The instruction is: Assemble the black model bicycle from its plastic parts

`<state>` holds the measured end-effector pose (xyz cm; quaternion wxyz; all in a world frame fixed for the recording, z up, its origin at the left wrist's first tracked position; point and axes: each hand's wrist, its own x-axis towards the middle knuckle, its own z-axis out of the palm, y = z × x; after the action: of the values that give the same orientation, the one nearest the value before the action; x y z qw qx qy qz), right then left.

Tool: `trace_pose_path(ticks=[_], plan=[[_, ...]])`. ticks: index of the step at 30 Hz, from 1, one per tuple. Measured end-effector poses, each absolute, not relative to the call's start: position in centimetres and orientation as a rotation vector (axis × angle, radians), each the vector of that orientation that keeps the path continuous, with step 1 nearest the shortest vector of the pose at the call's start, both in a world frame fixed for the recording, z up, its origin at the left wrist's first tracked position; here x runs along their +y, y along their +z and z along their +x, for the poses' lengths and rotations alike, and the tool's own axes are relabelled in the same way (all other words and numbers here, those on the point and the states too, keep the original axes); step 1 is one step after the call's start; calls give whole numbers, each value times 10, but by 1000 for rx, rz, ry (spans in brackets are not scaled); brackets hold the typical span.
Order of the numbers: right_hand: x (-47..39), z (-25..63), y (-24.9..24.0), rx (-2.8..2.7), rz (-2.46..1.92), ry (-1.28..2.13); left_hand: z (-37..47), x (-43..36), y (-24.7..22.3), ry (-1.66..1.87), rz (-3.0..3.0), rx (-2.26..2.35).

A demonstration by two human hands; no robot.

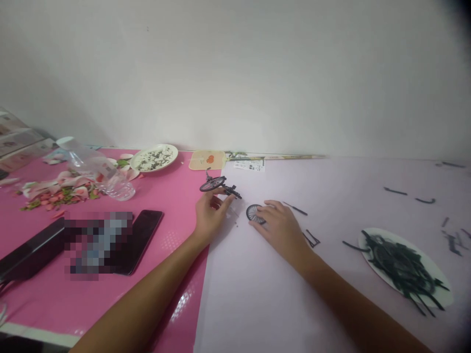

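My left hand (212, 214) is closed around a partly built model bicycle (213, 183), which is tipped on its side with one dark spoked wheel facing up. To its right, my right hand (277, 223) grips a loose toy wheel (253, 214) with black rim and pale spokes, fingers at its right edge. The wheel is close above or on the white sheet (250, 294); I cannot tell which. Beside the right hand lie a thin black rod (296, 209) and a small black frame piece (312, 239), partly hidden by that hand.
A white plate (362, 234) piled with black plastic parts is at right, with more loose black pieces (395, 191) around it. On the pink table (176, 294) at left are a phone (142, 240), a clear bottle (106, 171), petals and a plate (175, 154). A fly swatter (200, 160) lies by the wall.
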<state>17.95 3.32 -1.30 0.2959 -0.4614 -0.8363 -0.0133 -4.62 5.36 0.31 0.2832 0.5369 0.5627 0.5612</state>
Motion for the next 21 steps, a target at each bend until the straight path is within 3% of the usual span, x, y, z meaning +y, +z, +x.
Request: trace_pose_path(ticks=[21], plan=[[38, 183, -16, -2242, -1202, -47, -47, 53, 3, 1486, 1424, 1518]])
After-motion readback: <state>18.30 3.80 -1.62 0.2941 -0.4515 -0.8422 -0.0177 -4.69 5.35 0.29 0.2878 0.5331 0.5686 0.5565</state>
